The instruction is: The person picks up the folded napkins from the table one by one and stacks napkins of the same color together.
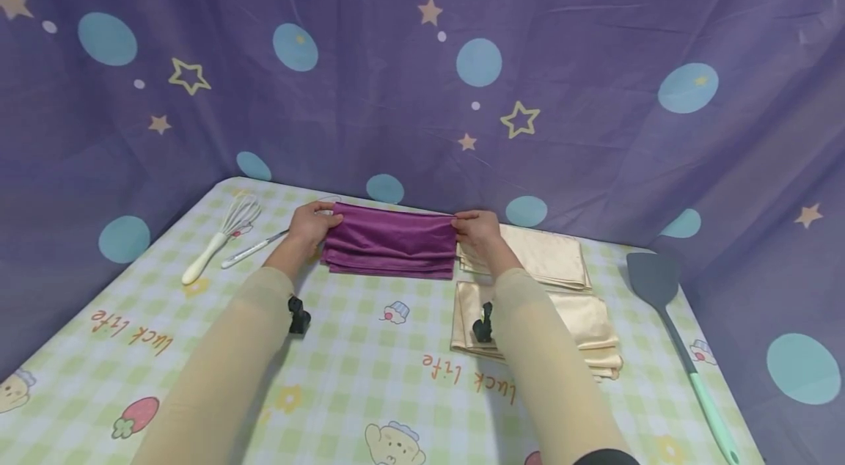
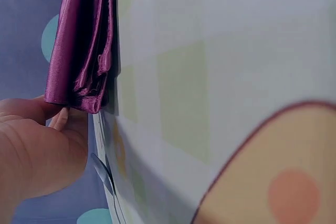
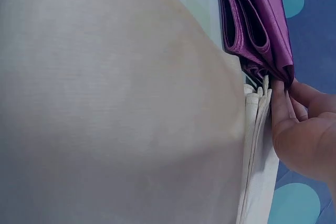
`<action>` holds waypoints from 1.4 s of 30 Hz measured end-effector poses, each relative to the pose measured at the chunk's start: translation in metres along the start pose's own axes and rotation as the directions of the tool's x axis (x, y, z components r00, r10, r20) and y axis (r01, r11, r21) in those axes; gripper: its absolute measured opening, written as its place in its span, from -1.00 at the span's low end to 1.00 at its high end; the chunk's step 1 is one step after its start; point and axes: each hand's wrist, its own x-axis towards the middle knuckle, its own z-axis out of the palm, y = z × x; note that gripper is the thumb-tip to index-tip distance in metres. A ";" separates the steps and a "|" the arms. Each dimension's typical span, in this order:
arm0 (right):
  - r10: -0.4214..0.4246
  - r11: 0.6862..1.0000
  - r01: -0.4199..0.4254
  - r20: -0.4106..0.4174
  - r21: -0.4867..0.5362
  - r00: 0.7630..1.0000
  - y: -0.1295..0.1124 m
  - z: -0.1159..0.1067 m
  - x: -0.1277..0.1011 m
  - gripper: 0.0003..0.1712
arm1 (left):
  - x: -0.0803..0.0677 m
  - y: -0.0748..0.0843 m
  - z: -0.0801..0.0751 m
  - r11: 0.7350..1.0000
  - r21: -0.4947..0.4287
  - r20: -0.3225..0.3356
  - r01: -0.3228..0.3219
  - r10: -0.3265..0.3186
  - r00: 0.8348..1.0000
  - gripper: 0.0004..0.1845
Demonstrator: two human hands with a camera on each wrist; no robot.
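A folded purple satin cloth (image 1: pixel 392 241) lies near the back edge of the table, spread between both hands. My left hand (image 1: pixel 308 224) pinches its far left corner between thumb and fingers. At the far right corner, my right hand (image 1: pixel 478 229) pinches the same cloth. In the left wrist view, several folded layers of the purple cloth (image 2: pixel 86 40) show at its end, with the left thumb at the lower corner. The right wrist view shows looped layers of the purple cloth (image 3: pixel 257 19) and the right fingertips at its corner, close beside a folded cream cloth (image 3: pixel 257 135).
Two folded cream satin cloths, a back one (image 1: pixel 548 254) and a front one (image 1: pixel 584 322), lie on the right, partly under the right arm. A whisk (image 1: pixel 221 238) and a thin-handled utensil (image 1: pixel 254 249) lie left. A grey spatula with green handle (image 1: pixel 676 333) lies far right.
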 end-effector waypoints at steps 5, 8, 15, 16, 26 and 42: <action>0.009 1.000 -0.009 0.011 0.018 1.000 -0.001 0.001 0.000 -0.61 | 0.000 -0.001 -0.001 1.000 -0.001 0.009 0.011 -0.011 1.000 -0.53; 0.011 1.000 -0.011 0.025 0.016 1.000 -0.002 0.000 -0.001 -0.60 | 0.000 -0.002 -0.001 1.000 0.009 0.017 0.013 -0.013 1.000 -0.52; 0.010 1.000 -0.010 0.040 -0.002 0.999 -0.005 -0.004 0.000 -0.60 | 0.001 -0.002 -0.003 1.000 0.013 0.033 0.006 -0.006 0.999 -0.49; 0.011 1.000 -0.011 0.044 0.000 0.999 -0.006 -0.004 0.000 -0.60 | 0.001 -0.002 -0.003 1.000 0.008 0.032 0.000 -0.001 0.999 -0.49; 0.016 0.999 -0.013 0.103 -0.030 0.995 -0.013 -0.014 -0.007 -0.56 | -0.001 -0.003 -0.016 0.998 -0.027 0.025 -0.064 0.065 0.998 -0.46; -0.038 0.992 0.060 0.180 -0.114 0.983 -0.008 -0.053 -0.016 -0.52 | -0.023 0.018 -0.040 0.977 -0.214 0.180 -0.014 0.053 0.982 -0.46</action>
